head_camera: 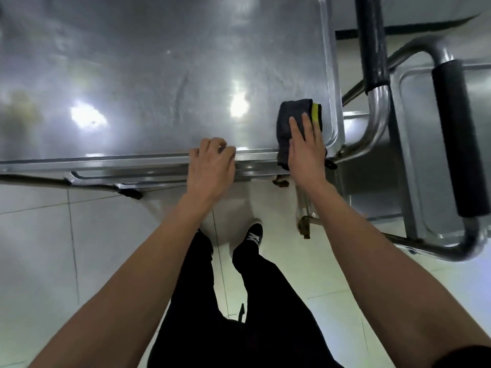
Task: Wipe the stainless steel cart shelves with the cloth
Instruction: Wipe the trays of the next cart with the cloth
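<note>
The stainless steel cart's top shelf [159, 75] fills the upper left, shiny with light reflections. A folded dark grey cloth [288, 115] with a yellow-green stripe lies at the shelf's near right corner and hangs over the front rim. My right hand [305, 147] presses flat on the cloth with straight fingers. My left hand [212, 163] rests on the front rim [106, 162], its fingers curled over the edge.
The cart's tubular handle with black foam grip [372, 41] stands at the right. A second steel cart with another black-padded handle [457, 139] sits close beside it. My legs and dark shoes [253, 233] stand on the pale tiled floor [53, 248] below.
</note>
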`<action>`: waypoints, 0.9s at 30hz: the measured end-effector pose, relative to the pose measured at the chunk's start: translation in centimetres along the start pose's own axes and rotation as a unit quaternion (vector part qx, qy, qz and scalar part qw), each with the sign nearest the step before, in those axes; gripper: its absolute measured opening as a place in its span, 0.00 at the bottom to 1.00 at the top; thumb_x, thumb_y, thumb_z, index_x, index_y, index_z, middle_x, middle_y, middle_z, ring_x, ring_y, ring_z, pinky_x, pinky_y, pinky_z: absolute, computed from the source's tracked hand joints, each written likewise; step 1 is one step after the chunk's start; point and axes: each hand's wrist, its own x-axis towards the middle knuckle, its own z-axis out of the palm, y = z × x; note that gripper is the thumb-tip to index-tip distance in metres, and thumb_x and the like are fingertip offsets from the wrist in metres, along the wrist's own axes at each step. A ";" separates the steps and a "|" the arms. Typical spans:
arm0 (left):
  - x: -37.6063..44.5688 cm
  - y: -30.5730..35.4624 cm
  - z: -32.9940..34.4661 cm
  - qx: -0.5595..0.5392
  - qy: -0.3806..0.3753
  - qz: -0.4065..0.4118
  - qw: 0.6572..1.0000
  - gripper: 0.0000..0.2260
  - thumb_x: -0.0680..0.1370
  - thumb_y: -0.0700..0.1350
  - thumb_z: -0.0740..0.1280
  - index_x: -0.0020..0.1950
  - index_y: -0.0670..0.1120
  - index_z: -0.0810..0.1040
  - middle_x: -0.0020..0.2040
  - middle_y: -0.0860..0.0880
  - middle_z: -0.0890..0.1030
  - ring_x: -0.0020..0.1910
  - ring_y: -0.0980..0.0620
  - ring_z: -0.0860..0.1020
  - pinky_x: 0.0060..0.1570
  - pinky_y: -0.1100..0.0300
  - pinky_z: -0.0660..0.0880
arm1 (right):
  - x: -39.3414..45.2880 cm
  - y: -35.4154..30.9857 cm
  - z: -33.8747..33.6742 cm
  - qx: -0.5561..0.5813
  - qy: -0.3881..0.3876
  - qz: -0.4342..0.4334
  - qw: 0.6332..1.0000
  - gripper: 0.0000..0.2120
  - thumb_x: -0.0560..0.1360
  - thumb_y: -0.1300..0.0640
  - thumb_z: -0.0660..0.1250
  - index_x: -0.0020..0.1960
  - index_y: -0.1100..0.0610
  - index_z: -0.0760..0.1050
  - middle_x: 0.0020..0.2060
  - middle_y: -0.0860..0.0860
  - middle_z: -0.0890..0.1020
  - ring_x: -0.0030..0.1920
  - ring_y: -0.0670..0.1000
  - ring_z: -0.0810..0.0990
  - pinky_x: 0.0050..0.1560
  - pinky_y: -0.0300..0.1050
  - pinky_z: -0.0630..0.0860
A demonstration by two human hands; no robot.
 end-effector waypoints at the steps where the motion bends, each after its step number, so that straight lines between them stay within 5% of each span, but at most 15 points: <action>1: 0.1 0.9 0.2 0.002 -0.004 0.003 1.000 0.07 0.78 0.44 0.66 0.54 0.46 0.81 0.57 0.45 0.78 0.56 0.43 0.74 0.51 0.45 0.71 | 0.0 1.3 -0.3 0.002 0.001 0.010 1.000 0.24 0.85 0.56 0.52 0.80 0.52 0.56 0.80 0.55 0.54 0.79 0.60 0.52 0.77 0.57 0.55; 15: -0.5 2.7 -0.5 0.011 -0.062 0.019 0.998 0.13 0.79 0.46 0.64 0.63 0.46 0.78 0.62 0.45 0.76 0.61 0.43 0.73 0.60 0.45 0.71 | -0.5 1.4 -0.7 0.021 -0.008 0.015 1.000 0.25 0.84 0.57 0.54 0.80 0.53 0.56 0.80 0.55 0.53 0.79 0.60 0.48 0.77 0.61 0.53; 23: -1.9 -2.7 -2.0 0.022 -0.060 -0.020 0.998 0.14 0.80 0.48 0.63 0.65 0.48 0.77 0.65 0.47 0.76 0.64 0.45 0.72 0.63 0.44 0.67 | -0.8 -5.3 1.0 0.024 -0.015 -0.015 0.999 0.25 0.84 0.56 0.54 0.80 0.55 0.57 0.80 0.56 0.53 0.79 0.61 0.49 0.75 0.60 0.58; 27: -3.5 -5.1 -2.5 0.047 -0.109 0.040 0.992 0.22 0.81 0.50 0.61 0.75 0.49 0.67 0.74 0.46 0.68 0.72 0.44 0.65 0.71 0.44 0.62 | -1.1 -10.4 2.0 0.008 -0.024 -0.037 0.999 0.25 0.83 0.56 0.55 0.80 0.55 0.56 0.80 0.56 0.54 0.79 0.61 0.49 0.75 0.61 0.59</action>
